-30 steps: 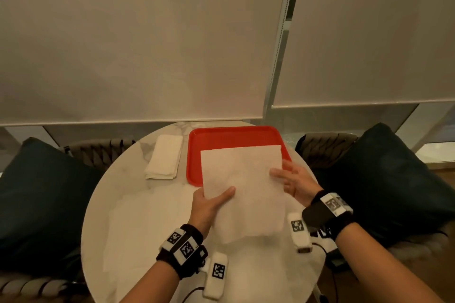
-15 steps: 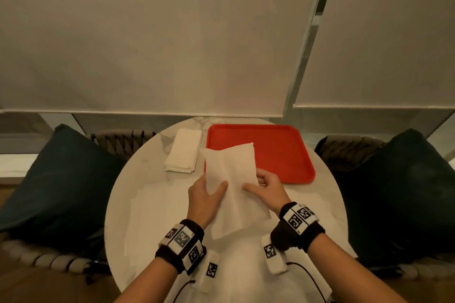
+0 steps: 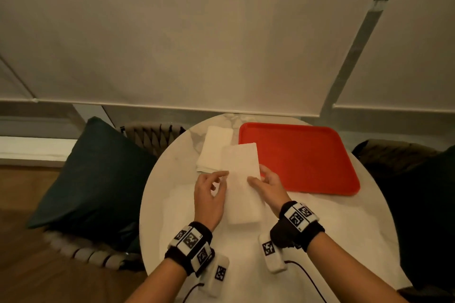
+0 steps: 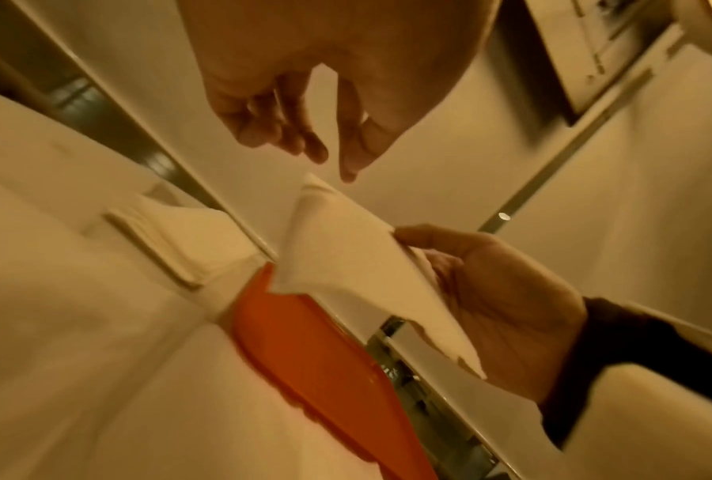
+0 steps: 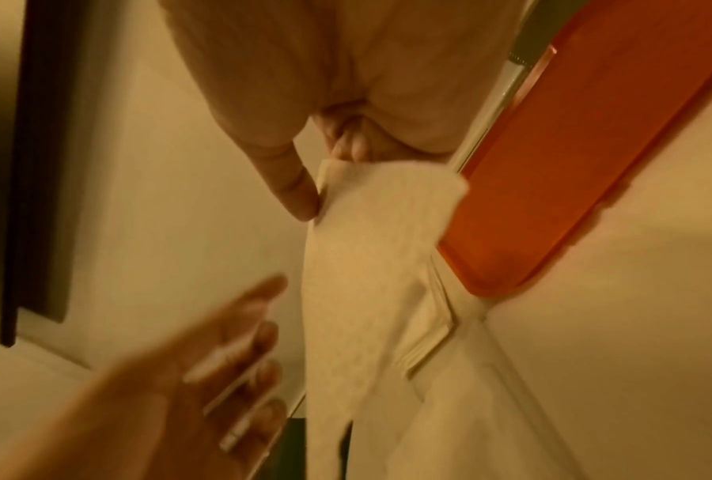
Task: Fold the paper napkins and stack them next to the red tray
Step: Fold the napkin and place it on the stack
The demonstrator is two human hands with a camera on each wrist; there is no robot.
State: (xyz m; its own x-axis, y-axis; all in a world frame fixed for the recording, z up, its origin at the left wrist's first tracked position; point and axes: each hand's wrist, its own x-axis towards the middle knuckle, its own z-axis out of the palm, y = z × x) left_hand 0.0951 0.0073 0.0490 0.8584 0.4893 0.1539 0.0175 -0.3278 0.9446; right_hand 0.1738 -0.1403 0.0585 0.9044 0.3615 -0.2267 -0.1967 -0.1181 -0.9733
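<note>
While held, napkin [image 3: 242, 179] beside tray [image 3: 302, 155]

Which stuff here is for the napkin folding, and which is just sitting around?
For the job:
held napkin, pinched by the right hand
left hand, letting go
folded stack
red tray

Just there:
dark cushion
window blinds

Dim, warm yellow-orange cast throughout. Wide-angle bending at edges. Wrist views soft, motion-smeared; head view sharper, slightly grainy, soft shadows.
</note>
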